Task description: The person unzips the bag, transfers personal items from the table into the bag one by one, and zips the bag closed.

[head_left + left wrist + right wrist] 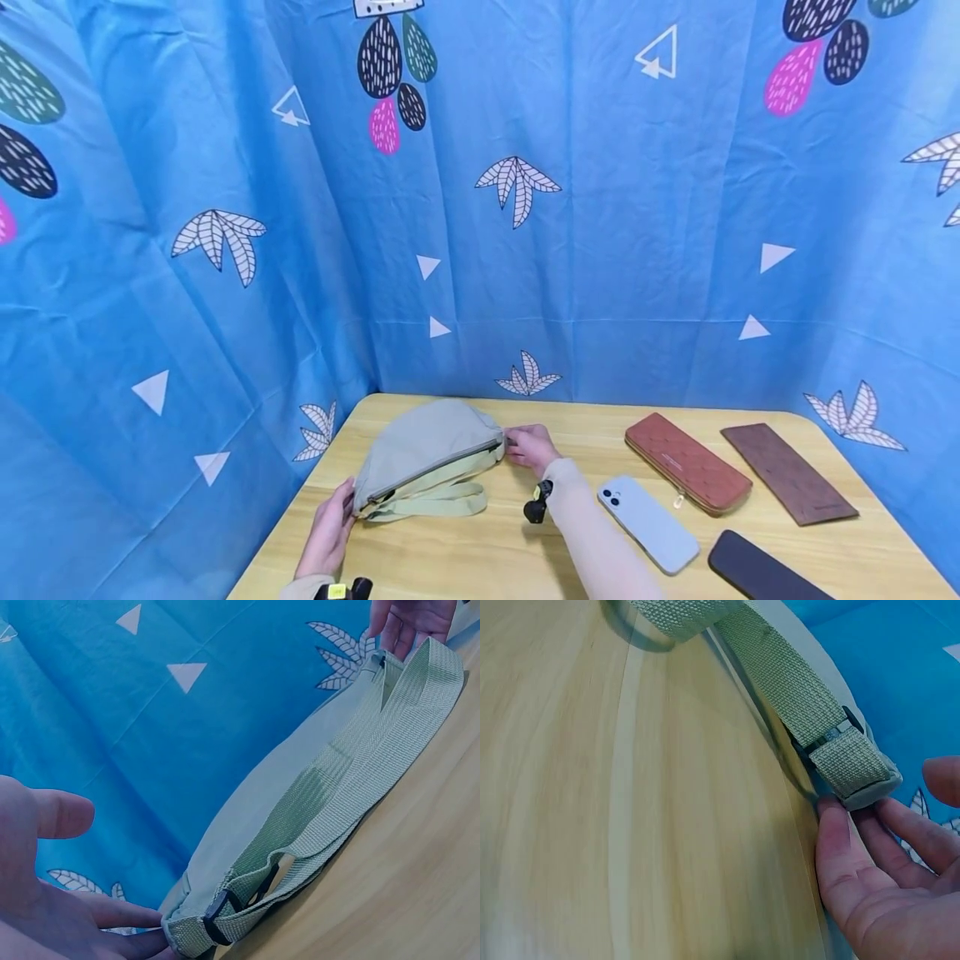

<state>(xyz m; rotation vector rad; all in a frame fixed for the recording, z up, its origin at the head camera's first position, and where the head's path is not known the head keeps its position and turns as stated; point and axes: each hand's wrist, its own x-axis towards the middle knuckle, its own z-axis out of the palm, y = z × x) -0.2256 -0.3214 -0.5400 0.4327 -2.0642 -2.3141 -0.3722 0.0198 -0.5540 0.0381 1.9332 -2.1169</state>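
Note:
A pale grey-green waist bag point(431, 442) lies on the table, its zipper edge toward me and its webbing strap point(442, 500) looped in front. At the bag's left end, my left hand point(327, 527) touches the corner with extended fingers; in the left wrist view its thumb point(64, 815) stands well apart. My right hand point(531, 447) is at the other end. Its fingers point(847, 855) reach against and under the bag's tip, beside a black strap buckle point(831, 737), and the thumb is away from the fabric.
On the right of the wooden table point(450, 567) lie a reddish-brown quilted wallet point(686, 462), a flat dark brown wallet point(789, 473), a light blue phone point(648, 523) and a black phone-like slab point(765, 569). A patterned blue curtain point(615, 250) hangs behind and along the sides.

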